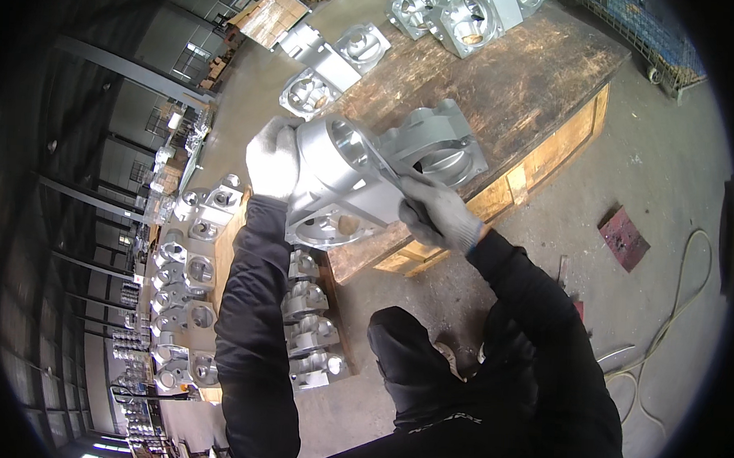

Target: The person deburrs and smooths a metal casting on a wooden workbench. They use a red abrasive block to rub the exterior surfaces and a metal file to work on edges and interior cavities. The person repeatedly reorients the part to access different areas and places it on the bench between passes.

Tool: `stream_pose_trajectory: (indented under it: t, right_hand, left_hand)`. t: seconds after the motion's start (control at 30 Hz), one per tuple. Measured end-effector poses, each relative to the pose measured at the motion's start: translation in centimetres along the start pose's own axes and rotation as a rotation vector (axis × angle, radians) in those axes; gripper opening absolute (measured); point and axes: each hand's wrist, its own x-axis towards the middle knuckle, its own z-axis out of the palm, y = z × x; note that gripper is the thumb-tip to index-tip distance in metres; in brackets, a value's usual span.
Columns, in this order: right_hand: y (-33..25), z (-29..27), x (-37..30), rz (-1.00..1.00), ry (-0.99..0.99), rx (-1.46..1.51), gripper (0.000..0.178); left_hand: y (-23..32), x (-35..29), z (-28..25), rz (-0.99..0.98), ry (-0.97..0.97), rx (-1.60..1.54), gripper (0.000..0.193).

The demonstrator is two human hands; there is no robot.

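A large silvery metal casting with a round bore at its top stands at the near left end of the wooden workbench. My left hand, in a pale work glove, grips its left side, fingers curled over the upper rim. My right hand, also gloved, is closed around a slim, dark metal tool. The tool's tip reaches to the right edge of the bore; its exact kind is not clear. Just beyond, a second grey casting lies on the bench, close to my right hand.
The worn wooden bench carries further castings at its far end. Rows of castings stand on the left. On the floor at right lie a dark red sheet and a loose hose. A wire cage cart stands far right.
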Motion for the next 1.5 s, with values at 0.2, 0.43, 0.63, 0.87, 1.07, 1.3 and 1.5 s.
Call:
stream_pose_trajectory:
  t: [0.2,0.43,0.63,0.87,1.07,1.3,1.5]
  right_hand:
    - [-1.6,0.1,-0.1,0.035,0.016,-0.13,0.057]
    - [-3.5,0.7,1.1,0.041,0.071,-0.202,0.047]
    - [-4.6,0.3,1.6,0.007,0.071,-0.206,0.056]
    - [-6.4,1.2,2.4,-0.038,0.084,-0.313,0.056]
    - [-7.5,-0.1,3.6,-0.17,-0.033,-0.762,0.06]
    - [-9.6,2.4,2.4,-0.071,-0.023,-0.834,0.054]
    - [-10.8,3.4,1.1,-0.311,-0.095,-1.121,0.051]
  left_hand:
    - [-0.6,0.1,0.1,0.029,-0.002,-0.006,0.023]
    - [0.2,-0.2,-0.2,-0.007,0.018,0.156,0.023]
    - [0.1,0.0,0.1,0.041,0.067,0.195,0.025]
    - [0.8,-0.5,-0.2,0.026,0.051,0.25,0.026]
    - [1.0,-0.4,0.1,0.039,0.091,0.184,0.021]
    - [1.2,-0.9,0.6,-0.024,0.194,0.166,0.037]
    - [0.9,-0.6,0.8,0.152,0.335,0.196,0.055]
